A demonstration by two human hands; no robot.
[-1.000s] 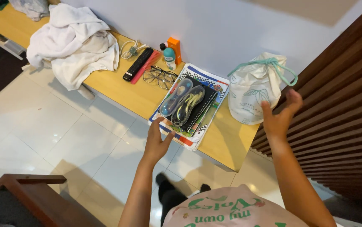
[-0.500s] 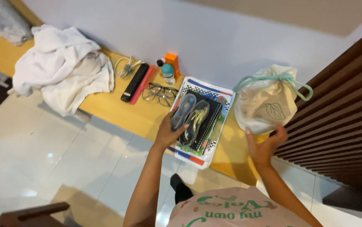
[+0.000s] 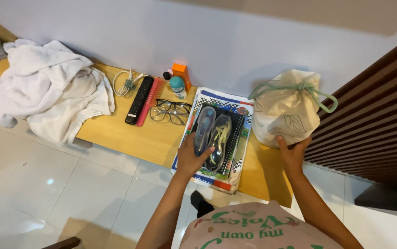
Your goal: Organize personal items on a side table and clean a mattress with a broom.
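Both hands have shifted since the earlier frames: the right hand (image 3: 293, 154), which was raised at the side of the drawstring bag (image 3: 283, 108), now sits low at the bag's base, and the left hand (image 3: 193, 157) has come forward onto the clear pouch (image 3: 212, 133).

That left hand lies on the near end of the pouch, fingers (image 3: 204, 151) curled over its edge and thumb along its left side, gripping it. The pouch holds two long, pale objects and rests on a dark spiral notebook (image 3: 235, 138), which in turn lies on a colourful book with a chequered border (image 3: 217, 103). The stack sits directly ahead of the left hand on the wooden worktop (image 3: 129, 136).

The right hand is spread, palm against the lower front of the cream bag, fingers fanned and touching the fabric. The bag stands upright just beyond this hand, its green cord (image 3: 300, 87) tied at the top.

Further left of the left hand are a pair of black-framed glasses (image 3: 170, 111), then a pink comb (image 3: 148, 101) lying touching a black remote control (image 3: 138, 100), with a coiled white cable (image 3: 125, 83) behind them. An orange box (image 3: 181, 74) and a small teal-capped bottle (image 3: 177, 86) stand near the wall. Well apart to the far left lies a heap of white towels (image 3: 46, 92).
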